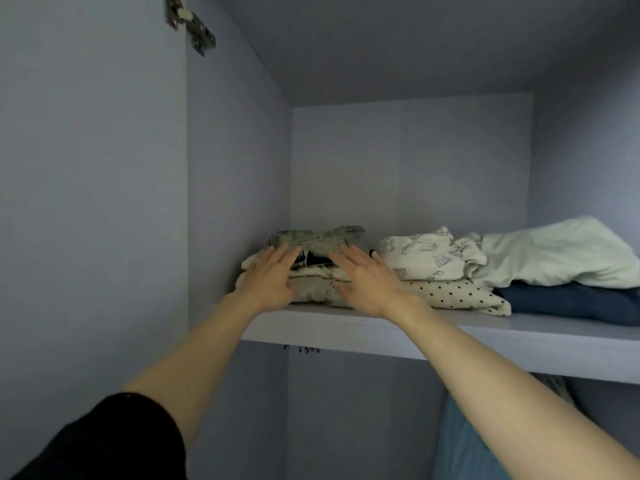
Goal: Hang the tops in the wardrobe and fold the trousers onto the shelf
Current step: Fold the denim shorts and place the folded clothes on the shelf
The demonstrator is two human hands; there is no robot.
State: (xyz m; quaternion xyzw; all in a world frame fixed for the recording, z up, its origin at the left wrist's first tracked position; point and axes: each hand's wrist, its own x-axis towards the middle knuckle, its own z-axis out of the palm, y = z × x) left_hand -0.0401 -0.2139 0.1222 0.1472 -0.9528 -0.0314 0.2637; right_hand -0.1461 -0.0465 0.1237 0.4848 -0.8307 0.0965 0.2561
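A pair of folded washed-denim trousers tops a stack of folded beige and cream trousers at the left end of the wardrobe shelf. My left hand and my right hand reach up to the front of that stack with straight fingers, one at each side of it. Fingertips touch the denim pair's front edge. Neither hand holds anything.
Further right on the shelf lie a printed cream garment over a polka-dot one, then a pale green garment over folded dark blue cloth. A blue top hangs below the shelf. A door hinge sits upper left.
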